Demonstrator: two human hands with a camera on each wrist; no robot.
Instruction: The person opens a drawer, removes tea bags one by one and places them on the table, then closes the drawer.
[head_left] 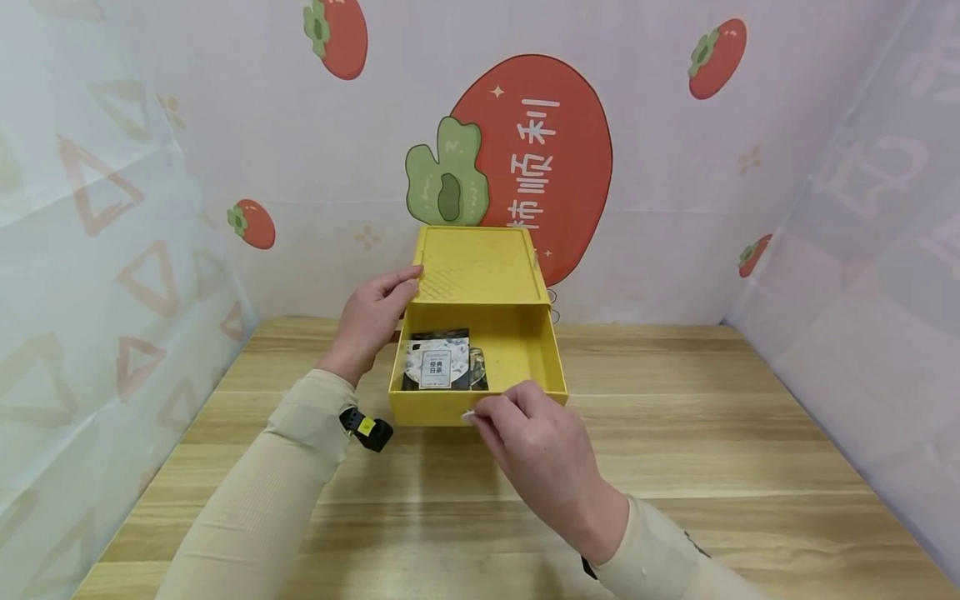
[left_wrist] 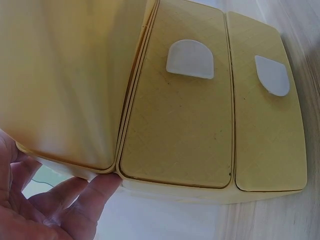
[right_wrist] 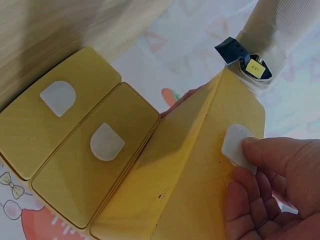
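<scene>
A small yellow drawer cabinet [head_left: 480, 262] stands on the table, with its top drawer [head_left: 429, 410] pulled out toward me. In the drawer's left part lie a pale printed tea packet [head_left: 437, 364] and a darker packet [head_left: 477, 371] partly under it. My right hand [head_left: 543, 437] pinches the drawer's white tab handle [right_wrist: 234, 145] between thumb and fingers. Against the cabinet's upper left side rests my left hand [head_left: 375, 312], its fingertips touching the side edge. The left wrist view shows those fingers [left_wrist: 102, 195] beside the lower, closed drawers [left_wrist: 175, 125].
Two lower drawers carry white tabs, such as the upper one's tab [left_wrist: 190, 59]. Wooden table [head_left: 675, 467] surrounds the cabinet. A printed cloth wall [head_left: 315, 167] rises close behind it, with more cloth at both sides.
</scene>
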